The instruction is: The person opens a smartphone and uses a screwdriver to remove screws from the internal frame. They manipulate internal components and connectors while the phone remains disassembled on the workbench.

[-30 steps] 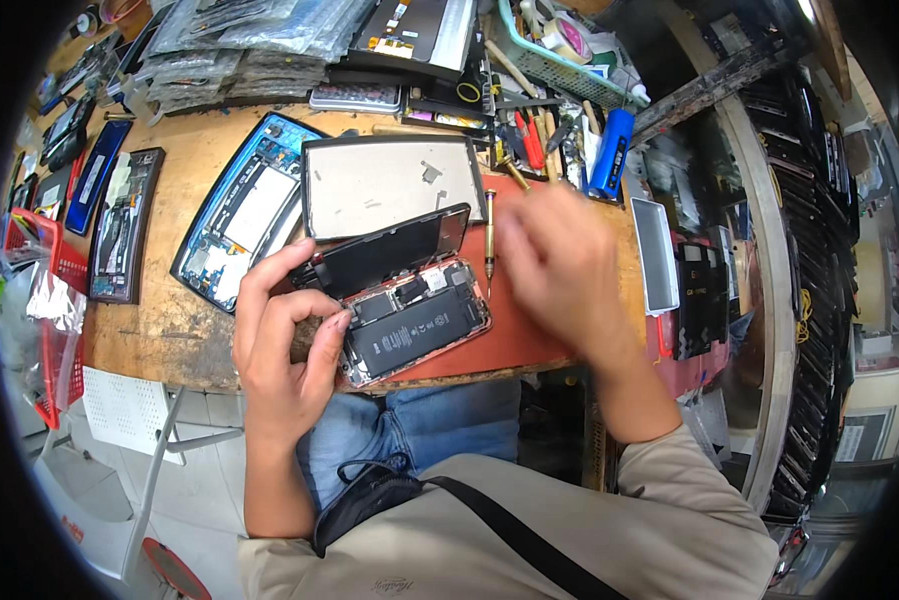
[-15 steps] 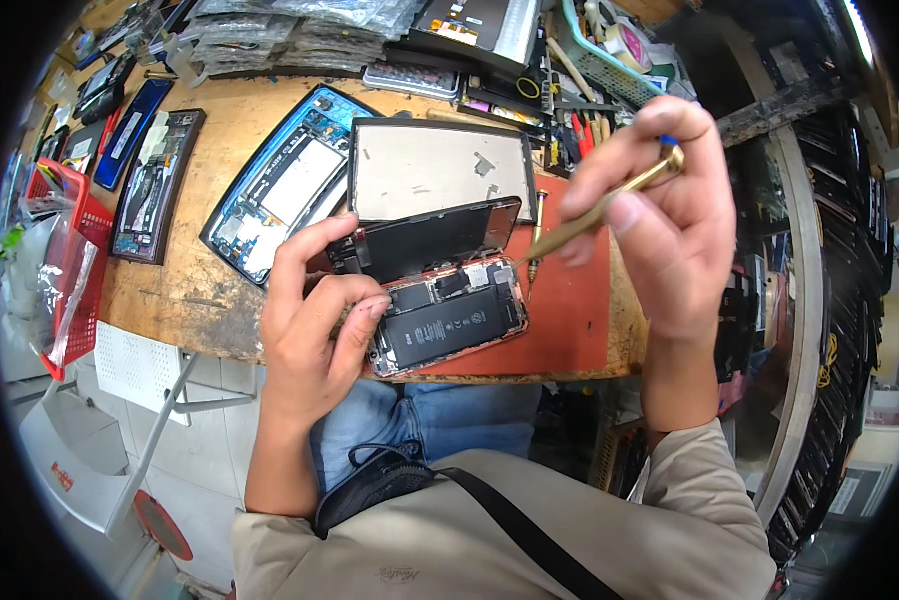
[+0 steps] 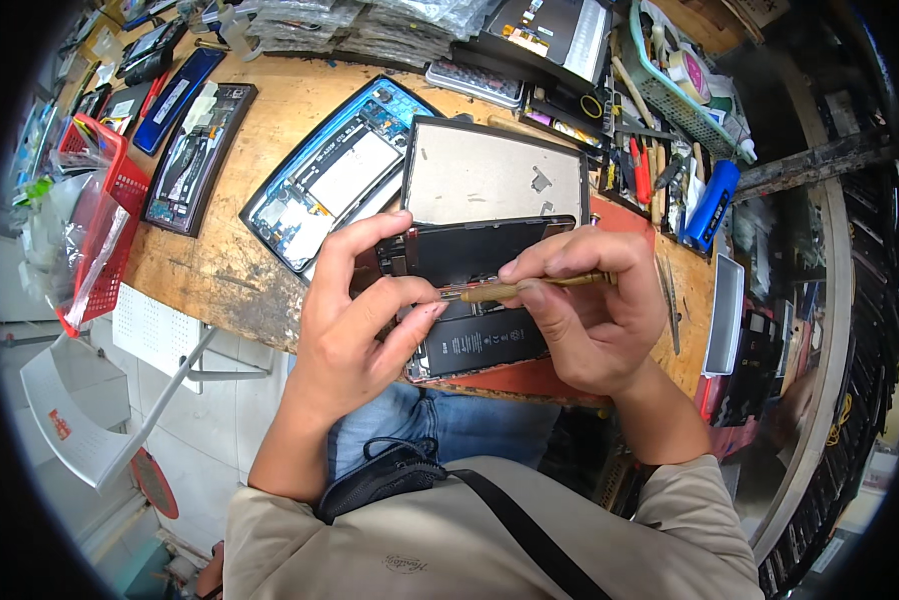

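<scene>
red mat (image 3: 518,379) lies beneath an open, black-batteried phone (image 3: 475,345).

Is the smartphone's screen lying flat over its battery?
No, the screen is tilted up, leaving the black battery exposed.

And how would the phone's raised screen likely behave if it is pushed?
The raised screen looks flat and thin, so probably stiff and fragile. Standing tilted beside the open phone body, it might tip easily.
</scene>
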The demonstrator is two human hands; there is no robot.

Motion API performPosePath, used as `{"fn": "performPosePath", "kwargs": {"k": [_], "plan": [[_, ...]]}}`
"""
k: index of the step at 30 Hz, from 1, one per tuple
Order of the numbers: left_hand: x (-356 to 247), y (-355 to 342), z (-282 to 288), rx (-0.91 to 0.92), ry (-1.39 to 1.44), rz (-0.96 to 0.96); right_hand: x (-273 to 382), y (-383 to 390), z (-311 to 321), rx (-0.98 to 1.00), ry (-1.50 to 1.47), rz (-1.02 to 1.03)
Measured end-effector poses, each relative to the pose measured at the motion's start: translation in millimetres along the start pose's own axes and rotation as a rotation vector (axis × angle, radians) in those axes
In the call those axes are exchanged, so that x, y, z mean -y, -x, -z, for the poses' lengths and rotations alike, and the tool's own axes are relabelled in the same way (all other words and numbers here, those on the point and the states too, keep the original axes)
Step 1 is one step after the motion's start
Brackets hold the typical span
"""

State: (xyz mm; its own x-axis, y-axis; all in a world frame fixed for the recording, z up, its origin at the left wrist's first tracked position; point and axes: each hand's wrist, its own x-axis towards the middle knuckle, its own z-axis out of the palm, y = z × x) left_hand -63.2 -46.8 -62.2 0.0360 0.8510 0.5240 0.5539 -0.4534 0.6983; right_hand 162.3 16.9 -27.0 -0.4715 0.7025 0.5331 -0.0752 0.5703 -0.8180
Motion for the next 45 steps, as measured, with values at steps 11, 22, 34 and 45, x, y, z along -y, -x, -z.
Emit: {"fn": "performPosePath", "kwargs": {"k": [11,22,34,45], "plan": [[-0.4,1.3,-2.5,-0.012,0.002,-0.001,-2.4,1.6,-4.2,-0.054,0.047,0.025],[-0.9,1.6,-1.9,-0.017,-0.002,0.0,-3.5,0.3,-7.2,-0.069,0.081,0.078],[-1.1,1.3,-1.6,-0.008,-0.006,0.009,-4.7,0.4,-5.5,-0.048,0.167,0.098],[0.5,1.0,-3.2,-0.024,-0.008,-0.02,-4.9,0.7,-8.4,-0.067,0.122,0.103]]}}
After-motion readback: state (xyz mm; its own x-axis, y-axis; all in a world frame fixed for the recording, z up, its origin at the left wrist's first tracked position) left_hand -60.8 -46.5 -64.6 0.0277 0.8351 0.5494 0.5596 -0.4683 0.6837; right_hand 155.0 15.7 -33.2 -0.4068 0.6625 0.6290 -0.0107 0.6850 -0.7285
